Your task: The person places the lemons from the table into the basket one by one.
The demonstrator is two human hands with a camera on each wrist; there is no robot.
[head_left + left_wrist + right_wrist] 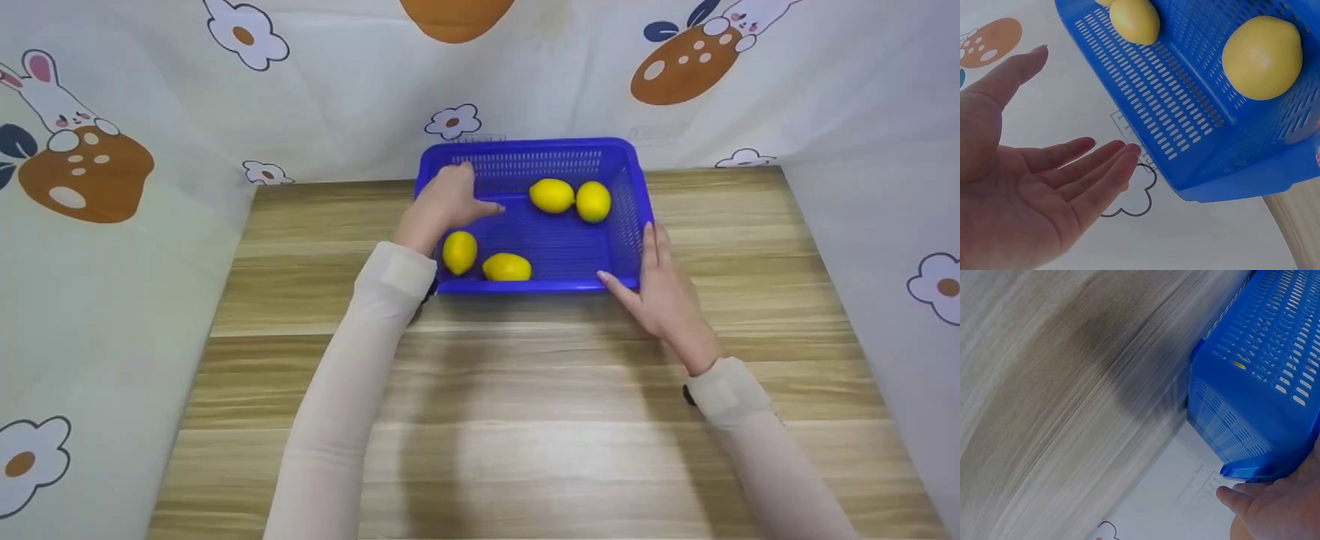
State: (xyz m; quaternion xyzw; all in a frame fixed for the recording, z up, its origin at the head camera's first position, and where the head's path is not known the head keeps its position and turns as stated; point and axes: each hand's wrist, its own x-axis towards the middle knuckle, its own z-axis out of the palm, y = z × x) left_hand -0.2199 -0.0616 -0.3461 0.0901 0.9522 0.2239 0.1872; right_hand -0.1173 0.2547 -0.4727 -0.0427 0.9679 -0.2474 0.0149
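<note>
A blue plastic basket [536, 287] with slotted walls holds several yellow lemons. Two of them, one lemon [551, 196] and another [593, 202], lie side by side toward the back right. In the front left part are a third lemon [460, 253] and a further one [508, 268], partly behind the front rim. My left hand [450, 196] is over the basket's left end, thumb spread; the left wrist view shows its palm bare and fingers relaxed. At the front right corner, my right hand [666, 296] touches the basket with straight fingers along the right side and its thumb by the front rim.
The basket stands at the back of a wood-grain table [540, 420], close to a pale patterned cloth [352, 97] hanging behind. Similar cloth rises along the left and right sides of the table.
</note>
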